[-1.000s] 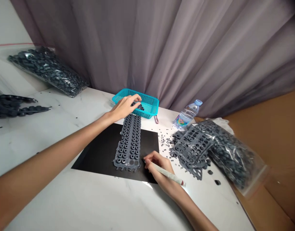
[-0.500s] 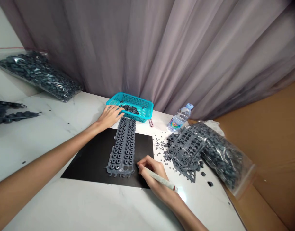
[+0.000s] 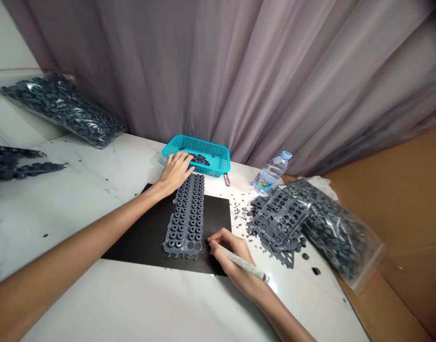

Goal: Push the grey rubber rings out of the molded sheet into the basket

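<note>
Right now the rubber strip [image 3: 187,213] lies lengthwise on the black mat [image 3: 139,232], pinned at both ends.
Its far end could lift or skew if the flat, open left hand [image 3: 175,171] eases, since the right hand [image 3: 232,256], closed on a pen-like tool [image 3: 244,265], prods the near end. The tool's tip is hidden, and the basket [image 3: 218,164] contents are unclear.

Backdrop: a grey-mauve curtain [image 3: 239,71] hung in deep folds.
Table: the table [image 3: 132,304] was glossy white marble.
Right side: brown cardboard [image 3: 410,199] stood beside it.
Wall: white, far left.
</note>
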A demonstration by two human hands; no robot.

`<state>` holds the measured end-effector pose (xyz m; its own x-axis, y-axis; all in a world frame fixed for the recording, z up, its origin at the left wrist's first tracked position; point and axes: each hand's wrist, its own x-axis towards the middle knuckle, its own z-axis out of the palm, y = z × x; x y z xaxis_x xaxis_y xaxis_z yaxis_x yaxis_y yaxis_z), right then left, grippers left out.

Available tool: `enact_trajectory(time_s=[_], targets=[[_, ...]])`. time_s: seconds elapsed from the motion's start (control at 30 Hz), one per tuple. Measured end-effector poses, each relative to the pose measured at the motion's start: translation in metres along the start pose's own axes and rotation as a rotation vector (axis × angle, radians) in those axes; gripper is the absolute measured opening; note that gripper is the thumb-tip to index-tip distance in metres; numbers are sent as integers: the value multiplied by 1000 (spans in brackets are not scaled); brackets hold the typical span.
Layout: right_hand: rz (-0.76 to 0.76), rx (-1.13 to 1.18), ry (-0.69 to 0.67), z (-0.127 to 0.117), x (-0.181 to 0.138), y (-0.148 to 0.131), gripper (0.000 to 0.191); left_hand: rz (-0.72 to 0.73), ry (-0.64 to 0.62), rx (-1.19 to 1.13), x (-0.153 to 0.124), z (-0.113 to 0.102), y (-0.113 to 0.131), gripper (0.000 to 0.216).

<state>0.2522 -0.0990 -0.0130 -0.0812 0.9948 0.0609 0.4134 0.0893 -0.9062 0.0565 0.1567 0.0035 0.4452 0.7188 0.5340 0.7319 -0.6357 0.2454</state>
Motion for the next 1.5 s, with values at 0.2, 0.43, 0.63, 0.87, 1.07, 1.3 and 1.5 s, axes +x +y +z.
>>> enact_trajectory(time_s=[0.2,0.43,0.63,0.87,1.07,1.3,1.5], targets=[[84,103,16,5,-5,-5,15,212,-364,-392,-71,-57,60,16],[127,150,33,12,0,-9,6,155,-564,-599,-140,-69,76,18],[138,195,30,14,2,-2,5,101,-597,-637,-142,-66,73,23],[127,198,29,14,2,1,7,117,-564,-629,-145,-63,73,23],[120,157,33,13,2,-3,6,139,-554,-627,-145,-62,73,22],[108,143,31,14,2,-1,5,141,-538,-619,-146,-60,74,22],[90,94,22,14,2,-5,6,180,-518,-574,-144,-61,75,23]])
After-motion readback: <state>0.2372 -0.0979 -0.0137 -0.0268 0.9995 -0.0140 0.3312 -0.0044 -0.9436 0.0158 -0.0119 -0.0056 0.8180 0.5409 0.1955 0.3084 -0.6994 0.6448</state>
